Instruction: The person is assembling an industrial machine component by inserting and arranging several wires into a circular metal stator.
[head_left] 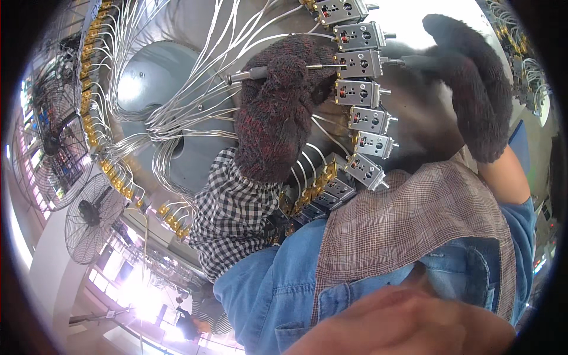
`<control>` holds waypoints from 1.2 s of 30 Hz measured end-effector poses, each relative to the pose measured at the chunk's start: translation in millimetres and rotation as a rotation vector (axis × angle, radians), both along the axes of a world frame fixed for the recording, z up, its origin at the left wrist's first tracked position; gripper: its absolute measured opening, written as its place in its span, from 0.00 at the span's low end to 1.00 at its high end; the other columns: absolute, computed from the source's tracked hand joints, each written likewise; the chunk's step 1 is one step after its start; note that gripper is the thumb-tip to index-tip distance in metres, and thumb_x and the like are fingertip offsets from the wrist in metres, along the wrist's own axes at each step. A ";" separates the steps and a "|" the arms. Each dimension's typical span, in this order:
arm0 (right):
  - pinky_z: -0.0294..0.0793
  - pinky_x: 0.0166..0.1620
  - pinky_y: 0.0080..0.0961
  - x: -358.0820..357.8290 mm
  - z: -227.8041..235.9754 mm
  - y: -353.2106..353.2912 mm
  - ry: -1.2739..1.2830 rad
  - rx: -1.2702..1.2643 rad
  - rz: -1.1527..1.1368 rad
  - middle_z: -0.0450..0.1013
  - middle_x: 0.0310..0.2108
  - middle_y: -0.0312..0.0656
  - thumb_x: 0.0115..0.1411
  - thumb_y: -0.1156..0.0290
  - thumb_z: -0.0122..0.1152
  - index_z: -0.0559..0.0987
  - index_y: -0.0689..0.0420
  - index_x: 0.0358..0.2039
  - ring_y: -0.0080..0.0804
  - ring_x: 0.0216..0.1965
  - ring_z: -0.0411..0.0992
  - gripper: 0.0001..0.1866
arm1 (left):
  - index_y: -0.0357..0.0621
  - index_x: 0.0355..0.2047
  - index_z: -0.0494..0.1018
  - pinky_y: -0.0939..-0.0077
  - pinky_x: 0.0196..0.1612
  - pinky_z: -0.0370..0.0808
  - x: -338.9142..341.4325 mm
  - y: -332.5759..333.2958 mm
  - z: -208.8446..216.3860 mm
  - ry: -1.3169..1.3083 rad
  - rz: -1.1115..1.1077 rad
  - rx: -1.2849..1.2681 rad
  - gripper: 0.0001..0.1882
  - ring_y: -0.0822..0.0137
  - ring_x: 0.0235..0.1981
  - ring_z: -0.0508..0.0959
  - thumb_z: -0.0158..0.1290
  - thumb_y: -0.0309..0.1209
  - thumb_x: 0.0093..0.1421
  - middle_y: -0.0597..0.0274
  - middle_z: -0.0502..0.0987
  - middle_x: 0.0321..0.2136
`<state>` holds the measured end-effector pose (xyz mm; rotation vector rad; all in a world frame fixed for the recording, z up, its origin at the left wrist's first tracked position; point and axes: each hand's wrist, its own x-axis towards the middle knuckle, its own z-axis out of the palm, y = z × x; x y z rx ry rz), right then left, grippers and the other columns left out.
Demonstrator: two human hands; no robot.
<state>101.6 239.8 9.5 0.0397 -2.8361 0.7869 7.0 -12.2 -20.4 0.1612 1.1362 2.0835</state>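
Head view: the left hand (275, 109), in a dark knitted glove, is clenched around the handle of a slim screwdriver (251, 74). The thin shaft reaches the face of a metal-cased switch unit (358, 64), third from the top of the visible column; tip contact cannot be confirmed. The unit's exact type is not determinable.

The right hand (482, 89), likewise gloved, lies at the unit's other side, against a dark, handle-like piece (423, 61) in line with the projecting metal spindle (390, 61). Blur and shadow prevent telling whether its fingers are closed on that piece.

Assessment: the unit should be light and rigid, its casing smooth and likely slippery under knitted fabric. The cutouts and the spring visible inside suggest delicate internals. Recommended hold: the flat casing edges, away from the openings, with the spindle kept free of side load. The screwdriver appears stiff and is best held by its thicker handle; the thin shaft may slip off a small screw. White wires (195, 89) nearby look flexible and prone to snagging.
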 end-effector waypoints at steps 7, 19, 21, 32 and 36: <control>0.73 0.27 0.19 -2.8 5.4 -8.7 -0.129 -0.385 -0.113 0.73 0.42 0.43 0.61 0.67 0.46 0.73 0.60 0.46 0.25 0.28 0.74 0.16 | 0.40 0.48 0.65 0.66 0.50 0.71 0.8 6.9 5.4 -0.009 0.059 -0.035 0.17 0.59 0.47 0.71 0.46 0.36 0.62 0.53 0.69 0.45; 0.72 0.26 0.17 -6.0 18.2 -19.7 -0.279 -0.789 -0.290 0.74 0.41 0.42 0.62 0.60 0.47 0.72 0.64 0.47 0.23 0.24 0.73 0.20 | 0.40 0.51 0.61 0.58 0.51 0.71 -0.2 5.2 1.5 -0.057 0.022 -0.033 0.20 0.53 0.50 0.70 0.46 0.35 0.61 0.46 0.67 0.49; 0.71 0.26 0.16 -5.6 18.3 -19.9 -0.332 -0.776 -0.305 0.74 0.41 0.42 0.62 0.60 0.46 0.72 0.64 0.47 0.22 0.25 0.73 0.20 | 0.40 0.51 0.61 0.58 0.49 0.73 -0.8 4.1 -0.7 -0.028 0.023 -0.044 0.20 0.52 0.49 0.70 0.46 0.36 0.61 0.46 0.67 0.49; 0.70 0.28 0.17 -10.1 20.8 -18.1 0.018 -0.246 0.026 0.73 0.36 0.41 0.62 0.64 0.47 0.70 0.65 0.48 0.22 0.25 0.69 0.20 | 0.41 0.51 0.62 0.58 0.40 0.78 1.8 3.2 -4.7 0.028 0.021 -0.018 0.20 0.49 0.49 0.70 0.45 0.37 0.61 0.45 0.66 0.50; 0.69 0.29 0.16 -2.9 16.1 -20.5 -0.113 -0.607 -0.150 0.72 0.38 0.42 0.61 0.64 0.49 0.70 0.65 0.49 0.20 0.27 0.69 0.20 | 0.42 0.51 0.62 0.57 0.42 0.77 1.4 4.2 -9.8 -0.007 0.048 -0.003 0.20 0.49 0.50 0.69 0.44 0.38 0.62 0.46 0.66 0.50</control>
